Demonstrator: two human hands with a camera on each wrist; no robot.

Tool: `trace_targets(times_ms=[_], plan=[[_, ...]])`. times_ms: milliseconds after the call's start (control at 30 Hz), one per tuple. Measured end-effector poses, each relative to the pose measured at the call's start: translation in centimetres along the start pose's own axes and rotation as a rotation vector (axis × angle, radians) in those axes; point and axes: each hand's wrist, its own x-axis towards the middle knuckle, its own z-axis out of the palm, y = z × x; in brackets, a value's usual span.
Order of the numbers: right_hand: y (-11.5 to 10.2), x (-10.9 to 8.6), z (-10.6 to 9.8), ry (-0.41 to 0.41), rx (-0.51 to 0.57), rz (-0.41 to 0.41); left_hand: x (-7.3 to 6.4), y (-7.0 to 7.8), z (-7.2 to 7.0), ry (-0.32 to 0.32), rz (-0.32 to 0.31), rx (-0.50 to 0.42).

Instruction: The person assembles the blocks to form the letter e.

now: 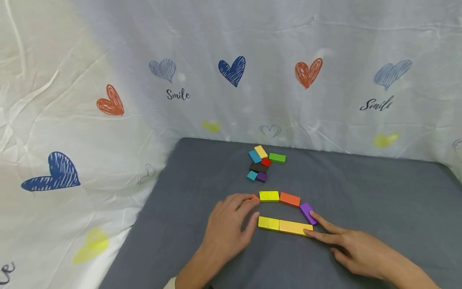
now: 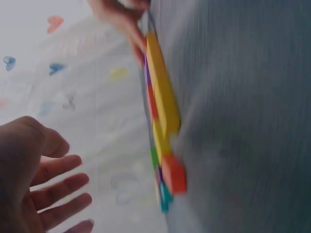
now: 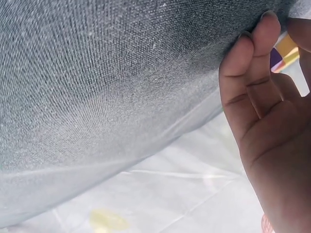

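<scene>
Of 3 cams, head is showing soft, even light with the curtain (image 1: 267, 96) reading warmer at left, left wrist is smearing the blocks (image 2: 167, 107) and looking hazy, and right wrist is resolving the grey cloth (image 3: 121, 82) weave while the right hand (image 3: 277, 131) is sitting in shade.

We count thirteen blocks (image 1: 268, 196): six in the near group (image 1: 294, 228), seven in the far cluster (image 1: 258, 167). Head view: one left hand (image 1: 227, 226), one right hand (image 1: 361, 249), two full "Smile" prints (image 1: 178, 94), two orange-red hearts (image 1: 308, 74).
</scene>
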Motion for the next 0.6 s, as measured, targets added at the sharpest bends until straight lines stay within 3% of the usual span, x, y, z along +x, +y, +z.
trace_targets(times_ms=[133,300,467,600], plan=[[0.1,-0.1,0.1,0.006,0.001,-0.005,2.2,-2.7,-1.1,0.055,0.018,-0.022],[0.2,-0.2,0.3,0.036,0.009,-0.023,5.8,-5.6,-1.7,0.039,0.011,-0.038],[0.3,-0.3,0.3,0.056,-0.003,-0.035,10.0,-7.6,-0.8,0.005,0.067,0.056],[0.1,-0.2,0.2,0.039,0.008,-0.014,12.8,-8.2,1.0,-0.089,0.069,0.133]])
